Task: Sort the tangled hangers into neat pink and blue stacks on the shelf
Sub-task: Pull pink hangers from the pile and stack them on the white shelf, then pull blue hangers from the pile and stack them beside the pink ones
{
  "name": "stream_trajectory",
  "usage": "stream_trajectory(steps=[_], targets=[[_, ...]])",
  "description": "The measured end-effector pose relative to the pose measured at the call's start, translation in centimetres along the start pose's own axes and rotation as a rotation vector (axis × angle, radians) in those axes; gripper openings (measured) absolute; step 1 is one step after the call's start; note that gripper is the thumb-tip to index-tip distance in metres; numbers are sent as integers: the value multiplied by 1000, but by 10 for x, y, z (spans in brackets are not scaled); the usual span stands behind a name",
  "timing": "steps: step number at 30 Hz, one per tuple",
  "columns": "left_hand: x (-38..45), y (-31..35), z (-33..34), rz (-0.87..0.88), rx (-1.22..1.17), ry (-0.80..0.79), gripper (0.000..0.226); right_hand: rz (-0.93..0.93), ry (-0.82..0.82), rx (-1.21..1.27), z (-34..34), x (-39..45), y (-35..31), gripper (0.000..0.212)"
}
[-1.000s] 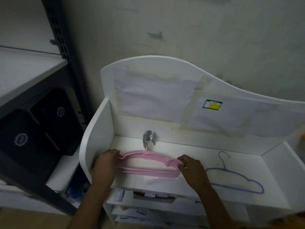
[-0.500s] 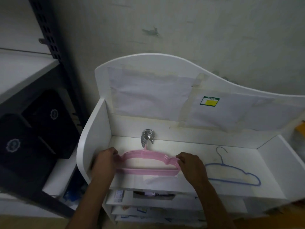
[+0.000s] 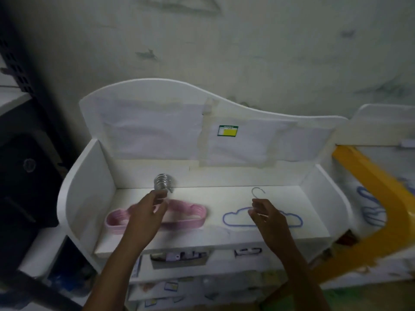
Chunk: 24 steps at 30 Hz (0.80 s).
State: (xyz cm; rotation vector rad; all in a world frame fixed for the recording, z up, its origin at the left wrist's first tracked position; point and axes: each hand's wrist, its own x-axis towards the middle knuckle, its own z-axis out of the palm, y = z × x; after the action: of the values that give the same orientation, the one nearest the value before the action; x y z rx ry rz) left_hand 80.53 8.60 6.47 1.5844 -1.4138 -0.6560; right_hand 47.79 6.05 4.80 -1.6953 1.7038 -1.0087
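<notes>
The shelf (image 3: 224,239) is smooth white board with a faint sheen. The pink hangers (image 3: 188,213) look like matt plastic, their hooks (image 3: 162,181) shiny bright metal. Paper sheets (image 3: 152,131) are taped behind, slightly creased.

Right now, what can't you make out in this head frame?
- Head view: middle of the pink hanger stack is hidden behind the left hand.
- Head view: top of the blue hanger on the shelf is hidden by the right hand.
- Head view: motion blur leaves it unclear whether either hand touches a hanger.
- Head view: text on the green-yellow label is too small to read.
</notes>
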Motion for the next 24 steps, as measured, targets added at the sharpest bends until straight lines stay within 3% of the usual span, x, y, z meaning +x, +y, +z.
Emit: stream_trajectory(steps=[6, 14, 24], targets=[[-42, 61, 68, 50, -139, -170, 25, 27, 125, -37, -90, -47, 37, 40], [-113, 136, 157, 133, -244, -253, 27, 152, 199, 22, -198, -124, 87, 38], [-183, 218, 272, 185, -351, -422, 29, 230, 410, -19, -316, -216, 144, 43]])
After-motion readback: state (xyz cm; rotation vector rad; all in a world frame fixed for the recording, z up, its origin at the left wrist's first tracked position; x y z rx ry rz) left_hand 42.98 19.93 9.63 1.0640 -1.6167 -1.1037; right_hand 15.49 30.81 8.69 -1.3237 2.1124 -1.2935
